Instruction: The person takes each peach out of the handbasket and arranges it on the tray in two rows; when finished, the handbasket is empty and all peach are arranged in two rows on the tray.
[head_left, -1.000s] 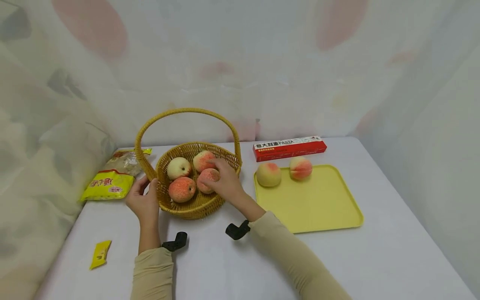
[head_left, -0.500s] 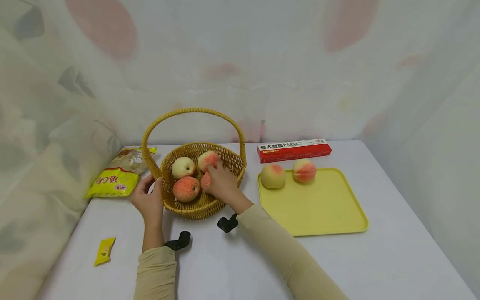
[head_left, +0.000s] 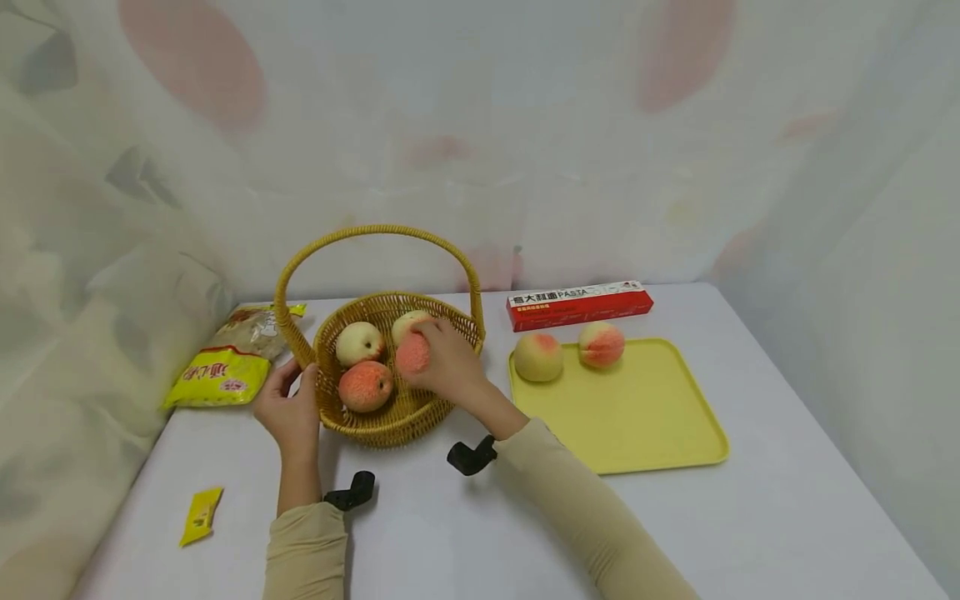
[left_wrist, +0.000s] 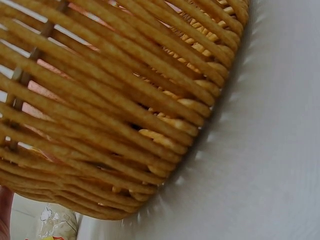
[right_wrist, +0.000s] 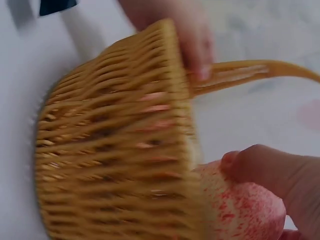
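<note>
A wicker basket (head_left: 397, 429) with a tall arched handle holds several peaches. My left hand (head_left: 292, 417) grips its left side, thumb and fingers at the rim by the handle's foot. In the basket's right half, my right hand (head_left: 453, 367) holds a speckled pink-red peach (head_left: 412, 354). The right wrist view shows the thumb pressed on this peach (right_wrist: 242, 210) at rim height. Behind it is a pale peach (head_left: 408, 323), partly hidden. On the left lie a cream peach (head_left: 356, 343) and a red one (head_left: 364, 387). Woven cane (left_wrist: 110, 100) fills most of the left wrist view.
A yellow tray (head_left: 630, 417) on the right bears two peaches (head_left: 537, 358) along its far edge. Behind it lies a red and white pasta box (head_left: 581, 307). Left of the basket is a yellow food bag (head_left: 225, 375); a small yellow packet (head_left: 200, 517) lies nearer.
My right hand has taken hold of the front right peach and raised it a little in the basket. My left hand keeps its grip on the basket.
</note>
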